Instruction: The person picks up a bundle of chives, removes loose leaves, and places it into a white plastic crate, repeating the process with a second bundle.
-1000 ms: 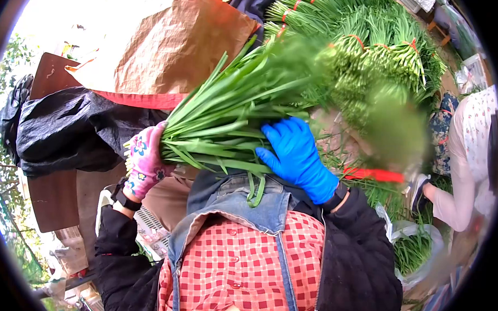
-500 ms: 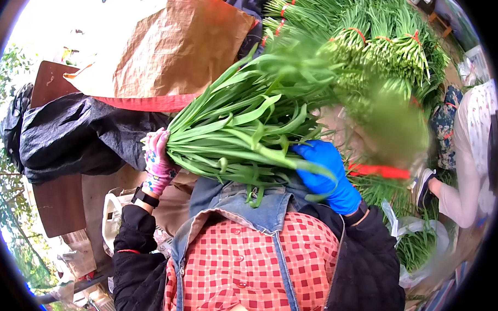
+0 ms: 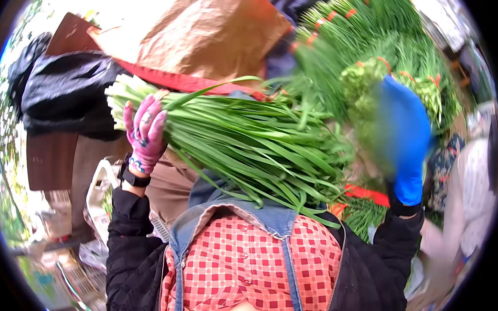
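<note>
My left hand, in a pink flowered glove, grips a large bunch of garlic chives near its pale stem ends. The stems point left and the long flat leaves spread right, over my lap. Out to the right is my right hand in a blue glove, apart from the bunch and smeared by motion. It overlaps the piled greens behind it, and its fingers are too blurred to read.
Bundles of greens tied with red bands lie at the back right. A brown paper-like sheet and a black plastic bag are at the left. A person in pale clothing is at the far right.
My right hand has left the leaves and moved up and right. The bunch has swung so its pale stem ends show beyond my left hand, which has risen slightly.
</note>
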`<act>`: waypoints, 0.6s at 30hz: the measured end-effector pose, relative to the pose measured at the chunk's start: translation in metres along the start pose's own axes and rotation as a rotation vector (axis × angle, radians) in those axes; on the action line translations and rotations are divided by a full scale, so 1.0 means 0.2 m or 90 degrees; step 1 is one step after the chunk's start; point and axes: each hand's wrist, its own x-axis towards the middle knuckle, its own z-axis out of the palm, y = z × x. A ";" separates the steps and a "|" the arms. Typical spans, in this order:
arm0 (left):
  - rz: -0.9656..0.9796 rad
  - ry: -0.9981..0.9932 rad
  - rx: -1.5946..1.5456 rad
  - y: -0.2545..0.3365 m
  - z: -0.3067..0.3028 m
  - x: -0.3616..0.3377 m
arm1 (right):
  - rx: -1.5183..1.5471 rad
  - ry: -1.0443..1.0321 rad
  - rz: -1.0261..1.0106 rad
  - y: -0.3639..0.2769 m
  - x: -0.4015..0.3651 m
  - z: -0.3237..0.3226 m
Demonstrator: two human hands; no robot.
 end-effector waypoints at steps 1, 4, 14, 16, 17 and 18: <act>0.027 0.009 0.022 -0.01 -0.06 0.05 | 0.036 -0.058 -0.007 -0.08 0.09 0.10; 0.106 0.064 0.087 -0.03 -0.23 0.19 | 0.077 -0.339 -0.192 -0.27 0.33 0.44; 0.185 0.067 0.344 -0.03 -0.54 0.30 | 0.610 -1.013 0.369 -0.40 0.46 1.29; 0.044 -0.020 0.315 0.05 -0.55 0.19 | 0.602 -0.948 0.395 -0.38 0.39 1.37; -0.024 -0.051 0.303 0.09 -0.57 0.14 | 0.613 -0.931 0.421 -0.37 0.36 1.41; -0.139 -0.067 0.258 0.14 -0.61 0.10 | 0.598 -0.907 0.416 -0.39 0.34 1.43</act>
